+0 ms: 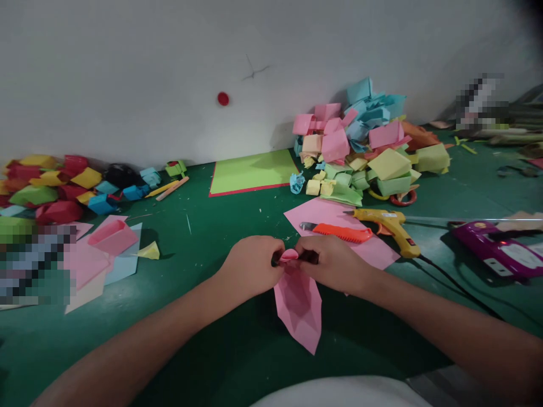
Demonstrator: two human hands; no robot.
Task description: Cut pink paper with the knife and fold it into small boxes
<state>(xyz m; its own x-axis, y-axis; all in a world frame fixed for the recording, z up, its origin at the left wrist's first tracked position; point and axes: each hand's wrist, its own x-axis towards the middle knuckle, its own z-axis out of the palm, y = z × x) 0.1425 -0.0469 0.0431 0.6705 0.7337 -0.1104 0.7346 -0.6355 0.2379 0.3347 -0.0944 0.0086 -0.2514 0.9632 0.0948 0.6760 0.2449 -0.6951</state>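
Observation:
A piece of pink paper (pixel 299 308) hangs from both my hands, its upper end curled into a small rolled opening. My left hand (pixel 254 261) pinches the left side of that curl. From the other side, my right hand (pixel 333 261) grips it with bent fingers; some fingertips are hidden. Just beyond the right hand, an orange utility knife (pixel 343 232) lies on a flat pink sheet (pixel 326 209). A yellow hot glue gun (pixel 390 226) rests on its side to the right of the knife.
Folded paper pieces in many colours are heaped at the back right (pixel 335 144) and far left (pixel 51 186). A lime-green sheet (pixel 254 172) with a red edge lies by the wall. A purple power strip (pixel 500 249) is at right, with the glue gun's cord (pixel 458 288) nearby.

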